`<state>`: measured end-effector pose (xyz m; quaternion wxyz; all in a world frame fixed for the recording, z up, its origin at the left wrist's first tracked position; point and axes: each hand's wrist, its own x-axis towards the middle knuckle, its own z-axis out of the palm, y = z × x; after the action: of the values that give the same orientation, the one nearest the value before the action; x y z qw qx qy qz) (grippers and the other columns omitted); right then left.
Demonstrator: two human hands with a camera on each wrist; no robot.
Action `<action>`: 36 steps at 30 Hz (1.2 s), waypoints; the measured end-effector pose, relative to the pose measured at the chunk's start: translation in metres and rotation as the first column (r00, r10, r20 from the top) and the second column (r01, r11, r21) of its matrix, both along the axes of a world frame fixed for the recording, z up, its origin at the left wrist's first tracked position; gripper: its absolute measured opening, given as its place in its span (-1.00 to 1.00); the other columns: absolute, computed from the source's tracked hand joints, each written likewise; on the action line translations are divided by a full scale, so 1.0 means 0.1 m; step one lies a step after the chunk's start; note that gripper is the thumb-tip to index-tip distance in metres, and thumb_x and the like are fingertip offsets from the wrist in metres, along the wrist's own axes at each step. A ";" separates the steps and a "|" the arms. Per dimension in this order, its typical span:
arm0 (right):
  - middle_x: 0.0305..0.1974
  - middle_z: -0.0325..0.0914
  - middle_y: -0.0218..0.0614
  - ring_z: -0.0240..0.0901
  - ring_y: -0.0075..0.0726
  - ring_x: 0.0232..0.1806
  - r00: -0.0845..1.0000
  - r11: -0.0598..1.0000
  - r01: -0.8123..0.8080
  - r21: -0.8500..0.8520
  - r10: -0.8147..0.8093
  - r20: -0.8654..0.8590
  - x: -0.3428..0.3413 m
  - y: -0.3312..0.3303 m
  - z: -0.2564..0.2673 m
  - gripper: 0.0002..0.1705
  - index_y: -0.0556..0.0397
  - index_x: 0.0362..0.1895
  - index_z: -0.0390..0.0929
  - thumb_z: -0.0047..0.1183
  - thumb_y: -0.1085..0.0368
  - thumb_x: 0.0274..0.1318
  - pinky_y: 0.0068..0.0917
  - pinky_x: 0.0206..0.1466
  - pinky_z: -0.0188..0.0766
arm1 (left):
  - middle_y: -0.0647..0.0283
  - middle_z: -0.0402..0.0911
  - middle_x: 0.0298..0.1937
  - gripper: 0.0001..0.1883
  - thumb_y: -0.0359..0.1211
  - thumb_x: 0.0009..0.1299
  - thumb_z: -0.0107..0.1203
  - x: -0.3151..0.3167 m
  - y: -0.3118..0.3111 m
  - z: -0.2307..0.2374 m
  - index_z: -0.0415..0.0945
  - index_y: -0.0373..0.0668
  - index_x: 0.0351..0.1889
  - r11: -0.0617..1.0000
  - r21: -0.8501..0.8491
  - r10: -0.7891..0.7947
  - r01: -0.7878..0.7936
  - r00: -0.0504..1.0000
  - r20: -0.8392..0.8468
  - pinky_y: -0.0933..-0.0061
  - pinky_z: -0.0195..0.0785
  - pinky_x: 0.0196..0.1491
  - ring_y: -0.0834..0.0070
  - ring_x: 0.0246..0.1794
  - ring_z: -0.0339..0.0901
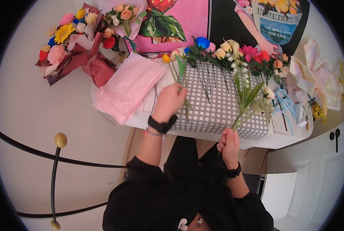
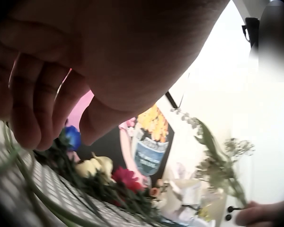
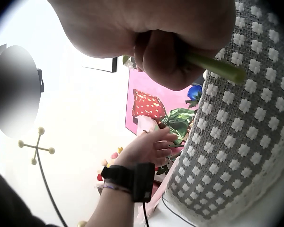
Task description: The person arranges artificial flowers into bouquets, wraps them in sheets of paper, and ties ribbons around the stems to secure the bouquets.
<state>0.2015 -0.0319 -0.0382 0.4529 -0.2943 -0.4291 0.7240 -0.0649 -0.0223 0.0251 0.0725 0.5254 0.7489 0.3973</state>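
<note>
My right hand (image 1: 229, 148) grips a bundle of green stems (image 1: 239, 118) with white bell-shaped blooms and fine pale sprays, upright above the cloth's front edge. In the right wrist view a thick cut stem end (image 3: 222, 70) sticks out of the curled right hand (image 3: 165, 35). My left hand (image 1: 171, 101) is over the stems of a yellow tulip (image 1: 166, 58) at the cloth's left side. Its fingers hang relaxed and bent in the left wrist view, the left hand (image 2: 85, 61) just above green stems (image 2: 42, 201); whether the fingertips touch them I cannot tell.
A row of artificial flowers, among them a blue rose (image 1: 202, 42) and a pink flower (image 1: 249, 53), lies along the checked cloth (image 1: 218, 104). Pink wrapping sheets (image 1: 127, 86) lie left. Wrapped bouquets (image 1: 91, 57) stand back left; blue ribbon (image 1: 284, 101) and pale wrapping are right.
</note>
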 end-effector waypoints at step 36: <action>-0.53 0.21 -0.56 0.09 -0.66 -0.50 0.992 0.972 -0.026 0.235 0.053 -0.111 -0.37 0.05 0.32 -0.66 0.20 -0.08 0.45 -0.32 0.20 0.54 -0.62 -0.37 0.16 | 0.23 0.58 -0.46 -0.92 -0.48 0.43 0.15 1.13 -0.62 -0.11 0.55 -0.33 -0.21 0.844 0.442 -0.373 0.304 0.924 0.077 0.58 0.39 -0.53 0.60 -0.59 0.56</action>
<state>0.1647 -0.0268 -0.0057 0.4941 -0.1878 -0.4898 0.6934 0.0480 -0.0839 0.0139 0.0864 0.6190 0.5320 0.5713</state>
